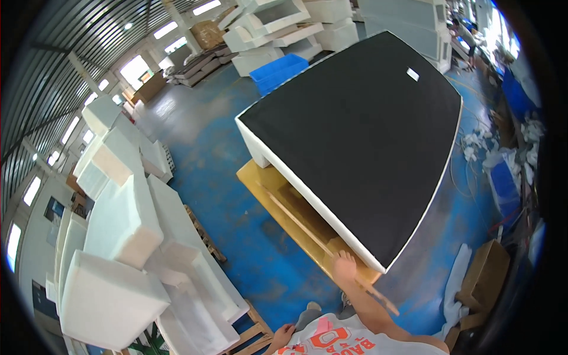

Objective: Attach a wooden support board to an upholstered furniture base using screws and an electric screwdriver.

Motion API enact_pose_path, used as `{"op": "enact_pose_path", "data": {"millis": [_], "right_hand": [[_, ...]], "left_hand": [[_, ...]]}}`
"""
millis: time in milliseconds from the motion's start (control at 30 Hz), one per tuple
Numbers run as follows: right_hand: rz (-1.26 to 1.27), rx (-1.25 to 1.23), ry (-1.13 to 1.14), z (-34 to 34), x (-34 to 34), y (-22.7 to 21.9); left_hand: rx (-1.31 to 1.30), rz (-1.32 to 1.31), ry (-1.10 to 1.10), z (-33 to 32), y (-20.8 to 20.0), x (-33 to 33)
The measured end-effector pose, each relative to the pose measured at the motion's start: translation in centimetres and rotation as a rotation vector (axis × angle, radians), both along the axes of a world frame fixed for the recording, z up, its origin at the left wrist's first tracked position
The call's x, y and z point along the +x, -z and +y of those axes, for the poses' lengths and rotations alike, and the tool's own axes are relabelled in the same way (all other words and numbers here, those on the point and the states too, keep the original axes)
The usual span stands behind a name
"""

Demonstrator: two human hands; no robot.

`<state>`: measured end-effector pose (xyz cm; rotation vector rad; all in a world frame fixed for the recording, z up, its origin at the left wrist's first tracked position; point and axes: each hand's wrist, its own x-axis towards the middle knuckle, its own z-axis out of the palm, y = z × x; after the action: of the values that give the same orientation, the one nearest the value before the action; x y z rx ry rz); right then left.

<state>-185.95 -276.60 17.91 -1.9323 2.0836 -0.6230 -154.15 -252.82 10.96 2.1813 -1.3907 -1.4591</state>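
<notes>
My right hand [345, 269] is closed around a long thin wooden strip [302, 225], which slants along the front of a yellow-brown table [254, 179]. One end of the strip sticks out past my wrist. On that table rests a large white foam furniture piece [254, 145], its upward face covered in black fabric [361, 130] with a small white label [413, 74]. My left hand [284, 335] hangs low beside my leg, fingers curled; whatever they may hold is hidden.
White foam furniture shells [124, 219] are piled on wooden pallets [251, 331] at my left. A blue bin [278, 72] stands behind the table, near more stacked foam pieces [266, 29]. Cardboard boxes [484, 275], plastic wrap and hoses lie at right. Another person [467, 38] is far off.
</notes>
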Motion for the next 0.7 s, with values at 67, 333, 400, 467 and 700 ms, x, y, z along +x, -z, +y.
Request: {"op": "enact_pose_path", "data": {"millis": [67,333,400,467,700], "right_hand": [[0.075,-0.030,0.027,-1.4,1.2,1.0],[0.319,0.301,0.009,0.2,5.2,9.8],[0.271,0.392,0.037,0.2,5.5,9.0],[0.174,0.426,0.042,-1.5,6.9,7.1],[0.028,0.269,0.242,-0.6,5.1,7.3]], "left_hand": [[-0.004,0.028,0.091,-2.1,-0.2,0.6],[-0.022,0.178,0.358,-13.3,8.6,2.8],[-0.030,0.219,0.378,-16.0,10.5,2.9],[-0.074,0.213,0.356,-20.2,9.8,3.4],[0.042,0.337,0.299,-29.3,5.2,-6.0]]}}
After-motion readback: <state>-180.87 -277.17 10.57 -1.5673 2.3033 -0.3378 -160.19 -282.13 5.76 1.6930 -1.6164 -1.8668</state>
